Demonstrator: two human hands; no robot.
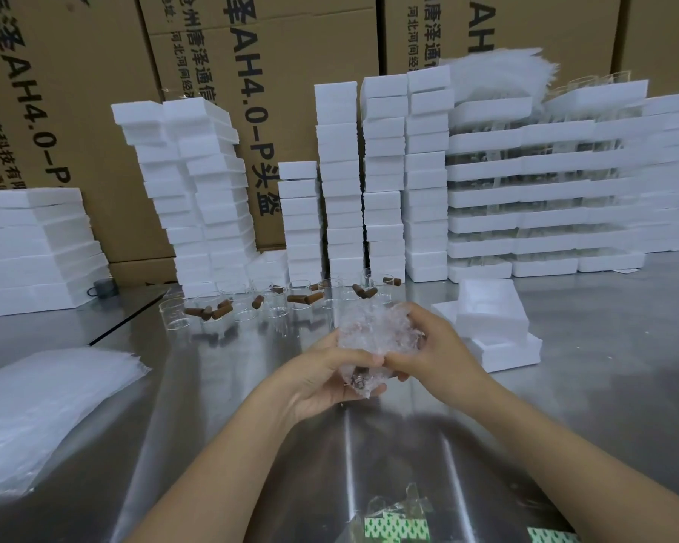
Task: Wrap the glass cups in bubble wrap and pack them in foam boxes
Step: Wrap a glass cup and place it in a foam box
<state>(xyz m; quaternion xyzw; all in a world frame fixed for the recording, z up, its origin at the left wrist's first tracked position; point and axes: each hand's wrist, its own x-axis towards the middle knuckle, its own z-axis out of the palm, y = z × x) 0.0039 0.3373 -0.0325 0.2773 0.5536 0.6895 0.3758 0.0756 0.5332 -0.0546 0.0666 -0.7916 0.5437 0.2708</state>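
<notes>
Both hands hold a bubble-wrapped glass cup [373, 339] above the metal table [228, 405]. My left hand [326, 382] cups it from below, thumb over the wrap. My right hand [432, 350] grips its right side, and the two thumbs meet on the front. A dark brown piece shows through the wrap near the bottom. Several bare glass cups [247, 303] stand in a row beyond, with brown cylinders [306, 298] lying among them. An open white foam box [502, 350] sits just right of my hands with a foam piece [490, 307] resting on it.
A stack of bubble wrap sheets [44, 409] lies at the left. Tall stacks of white foam boxes [342, 182] line the back before cardboard cartons [251, 123]. Foam trays of glass cups [545, 197] stand at the back right. Green-patterned scraps [396, 527] lie near me.
</notes>
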